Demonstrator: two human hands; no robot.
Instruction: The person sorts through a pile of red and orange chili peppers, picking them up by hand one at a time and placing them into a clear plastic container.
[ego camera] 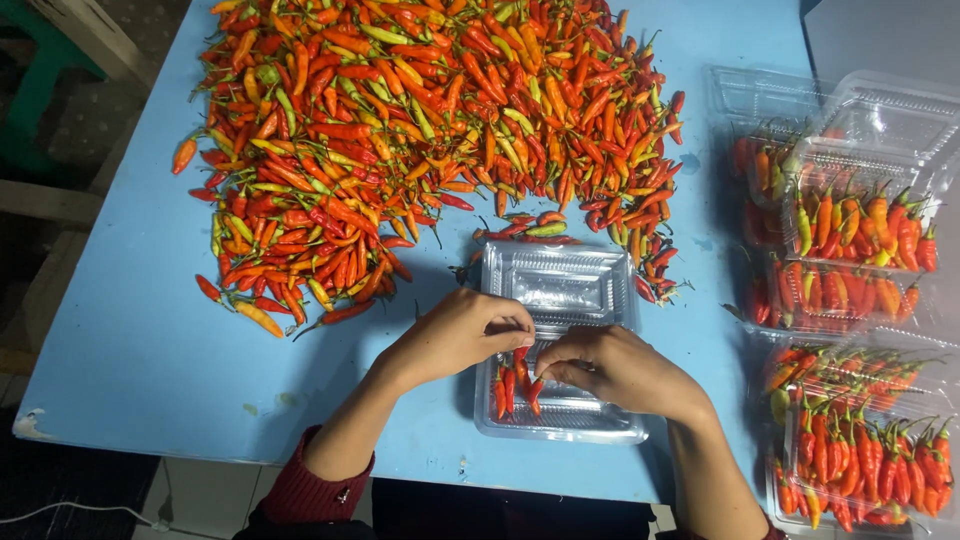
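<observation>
Blue table (130, 340) is filling the view from above, with two bare hands meeting over a clear plastic box (560, 345) near its front edge.

Both hands are pinching narrowly at the same spot: the left hand (455, 335) and the right hand (610, 368) are closing their fingertips on the stalk ends of a small bunch of red chillies (515, 385), which is lying inside the box just below the grip. The box's open lid is lying flat just beyond the fingers. Farther beyond the grip, a big loose heap of chillies (420, 130), red, orange and green, is covering the table. Well out past the right hand, filled boxes (860, 250) of chillies are sitting stacked along the table's edge.
</observation>
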